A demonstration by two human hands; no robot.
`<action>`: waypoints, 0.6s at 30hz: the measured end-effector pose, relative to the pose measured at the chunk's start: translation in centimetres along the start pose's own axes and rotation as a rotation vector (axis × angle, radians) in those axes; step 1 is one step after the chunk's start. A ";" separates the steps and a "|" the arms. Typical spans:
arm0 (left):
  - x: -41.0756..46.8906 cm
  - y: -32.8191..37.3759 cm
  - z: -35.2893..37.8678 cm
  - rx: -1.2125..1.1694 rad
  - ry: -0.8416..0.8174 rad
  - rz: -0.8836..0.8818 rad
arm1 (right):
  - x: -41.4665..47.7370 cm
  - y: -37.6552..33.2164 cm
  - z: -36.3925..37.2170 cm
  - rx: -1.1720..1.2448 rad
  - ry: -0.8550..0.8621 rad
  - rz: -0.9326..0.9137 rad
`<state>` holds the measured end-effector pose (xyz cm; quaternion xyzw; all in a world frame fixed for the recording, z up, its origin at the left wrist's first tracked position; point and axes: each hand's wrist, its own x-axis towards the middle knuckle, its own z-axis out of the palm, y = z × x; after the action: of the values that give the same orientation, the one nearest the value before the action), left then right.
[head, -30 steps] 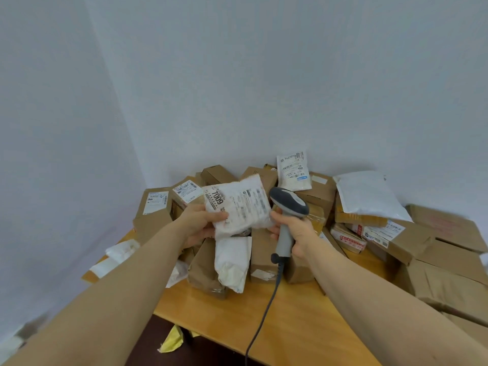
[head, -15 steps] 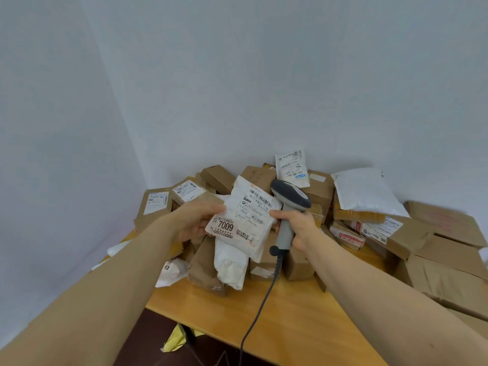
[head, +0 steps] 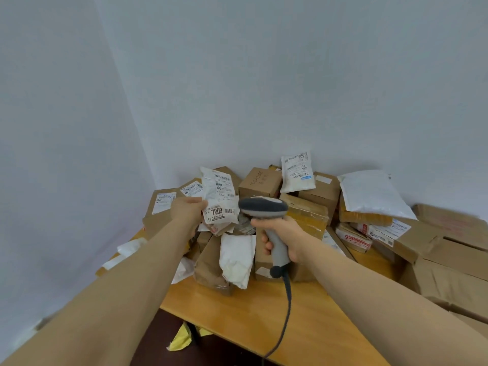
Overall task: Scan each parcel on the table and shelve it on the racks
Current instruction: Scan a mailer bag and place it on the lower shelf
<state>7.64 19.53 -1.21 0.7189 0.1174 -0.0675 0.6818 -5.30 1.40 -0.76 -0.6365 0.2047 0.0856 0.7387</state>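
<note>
L hand (head: 188, 213) pinches white parcel (head: 218, 198) upright, label out; R hand (head: 286, 238) grips scanner (head: 264, 208) beside it, prob to read barcode.

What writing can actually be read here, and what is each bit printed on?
"7009": label of the white parcel in the left hand.
"FOCALLURE": side of a brown box further back.
Other labels' small print and barcodes: too blurred to read.
The scanner in the right hand: no writing visible.

cable (head: 289, 302): leaves bottom edge | parcel label (head: 220, 196): fine print seemingly unreadable
</note>
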 end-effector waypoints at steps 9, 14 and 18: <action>0.4 -0.6 -0.4 -0.120 0.036 -0.045 | -0.6 -0.4 1.2 -0.107 -0.074 0.047; 0.6 -0.6 -0.7 -0.093 0.057 -0.055 | -0.7 -0.6 1.3 -0.118 -0.067 0.055; 1.0 -0.6 -1.2 -0.036 0.069 -0.042 | -0.6 -0.7 1.4 -0.130 -0.064 0.052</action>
<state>8.40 20.80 -1.95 0.7056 0.1572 -0.0548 0.6888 -5.27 2.67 0.29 -0.6746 0.1915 0.1380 0.6995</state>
